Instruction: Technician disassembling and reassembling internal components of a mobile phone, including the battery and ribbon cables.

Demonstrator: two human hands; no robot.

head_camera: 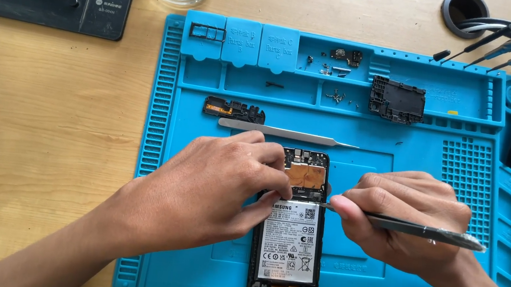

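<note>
Opened phone [288, 240], back cover off, lies lengthwise low on the blue work mat [204, 157], its bottom end near the mat's front edge. Left hand [207, 192] pinches the phone's left edge, thumb and forefinger over the top of the white battery [289, 243]. Right hand [407, 220] is clenched around dark tweezers [416, 228]; tips touch the phone just above the battery. Open mat right of phone. Silver tweezers [288, 132] lie just beyond the hands. Black frame part [397, 101] sits in the upper trays. Phone's left side hidden under the left hand; tiny screws hard to make out. Wooden tabletop [38, 129] open at left.
</note>
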